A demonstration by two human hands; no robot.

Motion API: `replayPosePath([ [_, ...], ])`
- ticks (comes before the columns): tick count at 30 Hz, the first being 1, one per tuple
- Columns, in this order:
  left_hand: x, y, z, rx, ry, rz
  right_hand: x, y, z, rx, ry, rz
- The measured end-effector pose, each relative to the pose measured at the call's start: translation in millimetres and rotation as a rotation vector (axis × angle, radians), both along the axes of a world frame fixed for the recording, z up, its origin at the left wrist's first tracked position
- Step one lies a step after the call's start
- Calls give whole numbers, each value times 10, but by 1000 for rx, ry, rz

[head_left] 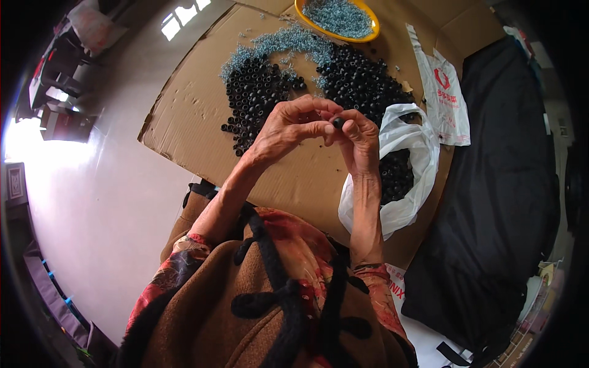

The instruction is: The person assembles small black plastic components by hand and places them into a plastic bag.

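Both hands meet in front of my chest, above the cardboard, at one small round black cap. My right hand is closed, with the cap pinched between its thumb and forefinger. From the other side my left hand comes close in a pinch, its thumb tip beside the cap. Whatever sits in the left fingers is too small to make out. Behind the hands lie two heaps of similar black caps, a left heap and a right heap. Small silvery-blue pieces, seemingly springs, are spread along their far side.
A yellow bowl of the same silvery-blue pieces stands at the far edge. Right of my right forearm, an open white plastic bag holds black caps. Another flattened bag lies beyond it. Black fabric covers the right side. Cardboard lies underneath.
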State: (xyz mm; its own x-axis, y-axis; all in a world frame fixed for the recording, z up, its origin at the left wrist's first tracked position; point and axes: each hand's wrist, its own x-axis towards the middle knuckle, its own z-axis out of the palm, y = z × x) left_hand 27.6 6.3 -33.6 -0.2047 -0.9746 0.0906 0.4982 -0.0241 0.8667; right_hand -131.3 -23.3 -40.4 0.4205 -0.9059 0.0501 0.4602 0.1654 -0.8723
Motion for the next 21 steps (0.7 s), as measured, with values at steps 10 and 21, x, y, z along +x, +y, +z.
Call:
replayPosePath([
  [10, -39, -20, -195, 158, 471, -134, -10, 85, 217, -203, 318, -176],
  [21, -205, 16, -143, 329, 705, -175, 90, 130, 420, -778, 795, -297],
])
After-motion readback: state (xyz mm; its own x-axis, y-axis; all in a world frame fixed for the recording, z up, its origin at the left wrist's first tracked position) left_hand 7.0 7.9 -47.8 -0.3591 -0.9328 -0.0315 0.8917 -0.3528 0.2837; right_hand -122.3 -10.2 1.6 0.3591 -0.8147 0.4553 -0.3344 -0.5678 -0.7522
